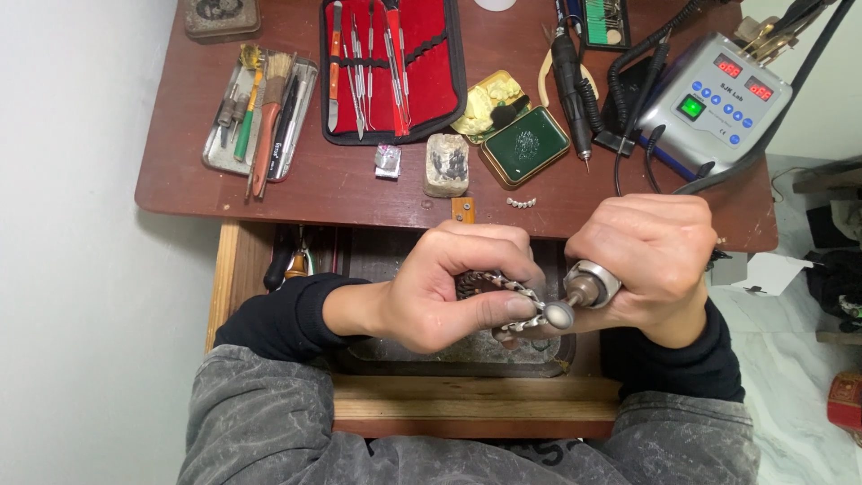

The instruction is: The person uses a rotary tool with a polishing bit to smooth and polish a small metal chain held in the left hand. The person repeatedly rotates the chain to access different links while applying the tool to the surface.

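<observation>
Below the front edge of the bench (269, 193), over an open drawer (449, 355), we find both hands working close together. Our left hand (449, 287) is curled shut around a small metal framework (516, 301), pinched between thumb and fingers. Our right hand (651, 260) is closed around a rotary handpiece (588, 286), whose rounded polishing tip (558, 314) touches the framework's right end. On the bench behind, a red tool roll (395, 67) lies open near the far edge, a metal tray of brushes (260, 112) sits toward the left edge, and a grey control unit (714, 103) stands at the right corner with cables trailing beside it. A green tin (525, 144), a second handpiece (570, 81) and a pale block (446, 164) occupy the middle; a short row of small teeth (521, 203) lies just at the front edge. Bare wood shows between tray and roll. White wall (81, 224) bounds the left side closely.
</observation>
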